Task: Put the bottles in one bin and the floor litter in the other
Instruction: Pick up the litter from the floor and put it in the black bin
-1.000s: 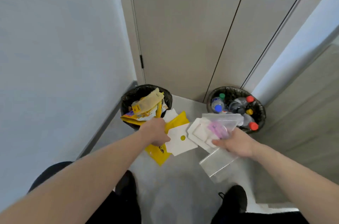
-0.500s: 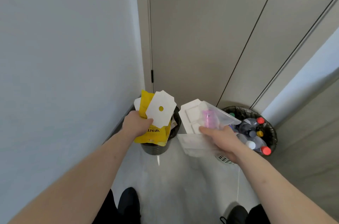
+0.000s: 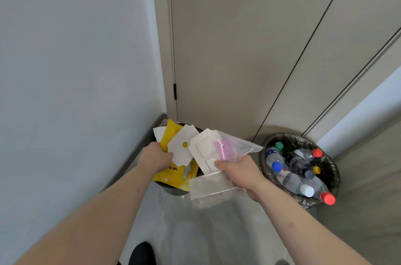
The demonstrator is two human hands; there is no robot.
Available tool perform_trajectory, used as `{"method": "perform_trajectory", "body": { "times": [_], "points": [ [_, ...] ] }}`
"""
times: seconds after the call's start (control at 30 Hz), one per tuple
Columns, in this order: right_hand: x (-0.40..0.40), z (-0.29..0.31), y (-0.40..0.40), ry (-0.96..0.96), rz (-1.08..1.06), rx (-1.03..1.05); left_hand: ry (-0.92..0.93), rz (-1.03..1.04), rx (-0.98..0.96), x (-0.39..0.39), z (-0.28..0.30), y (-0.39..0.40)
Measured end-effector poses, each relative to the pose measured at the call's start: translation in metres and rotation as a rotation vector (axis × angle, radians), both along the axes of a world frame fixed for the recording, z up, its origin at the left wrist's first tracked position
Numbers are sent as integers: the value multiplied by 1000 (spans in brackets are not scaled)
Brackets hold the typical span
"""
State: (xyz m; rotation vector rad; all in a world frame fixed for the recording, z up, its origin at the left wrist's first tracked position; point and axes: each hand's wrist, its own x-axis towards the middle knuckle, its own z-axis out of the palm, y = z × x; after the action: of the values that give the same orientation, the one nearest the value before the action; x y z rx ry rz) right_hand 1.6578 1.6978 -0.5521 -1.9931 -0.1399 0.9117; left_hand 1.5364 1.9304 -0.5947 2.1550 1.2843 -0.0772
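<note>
My left hand (image 3: pixel 155 159) grips a yellow pouch (image 3: pixel 171 175) and a white cardboard piece with a round hole (image 3: pixel 181 152), held right above the left black bin (image 3: pixel 173 190), which they mostly hide. My right hand (image 3: pixel 238 172) grips a white moulded tray (image 3: pixel 204 152), a clear bag with a pink item (image 3: pixel 226 148) and a clear plastic sheet (image 3: pixel 211 192) hanging below it, between the two bins. The right bin (image 3: pixel 333 170) holds several plastic bottles (image 3: pixel 297 169) with red, blue, green, yellow and white caps.
A white wall runs along the left. A beige door and panels stand behind the bins. Grey floor (image 3: pixel 195 234) lies below my arms, with my dark shoe (image 3: pixel 142 254) at the bottom edge.
Both hands lifted the litter off the floor. My left hand carried its pieces over the left bin, and my right hand moved its pieces left toward that bin.
</note>
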Motion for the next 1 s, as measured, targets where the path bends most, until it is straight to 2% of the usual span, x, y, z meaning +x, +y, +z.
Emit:
{"method": "perform_trajectory", "body": {
  "times": [0.17,0.3,0.5,0.63,0.7,0.8,1.0],
  "points": [
    [3,-4,-1,12,7,-33,39,23,-86,6,-15,1],
    [3,-1,-3,12,-5,-52,34,53,-61,5,-16,1],
    [4,0,-7,8,-17,-38,-254,234,-128,12,1,1],
    [6,-1,-10,7,-33,-27,-380,319,-246,15,8,2],
    [7,-2,-10,11,-41,-27,-365,360,-289,13,5,4],
    [9,-7,-8,26,-49,-27,-246,364,-276,3,-1,6],
    [15,-20,0,58,-86,-67,-98,258,-176,-11,-3,11]
  ]
}}
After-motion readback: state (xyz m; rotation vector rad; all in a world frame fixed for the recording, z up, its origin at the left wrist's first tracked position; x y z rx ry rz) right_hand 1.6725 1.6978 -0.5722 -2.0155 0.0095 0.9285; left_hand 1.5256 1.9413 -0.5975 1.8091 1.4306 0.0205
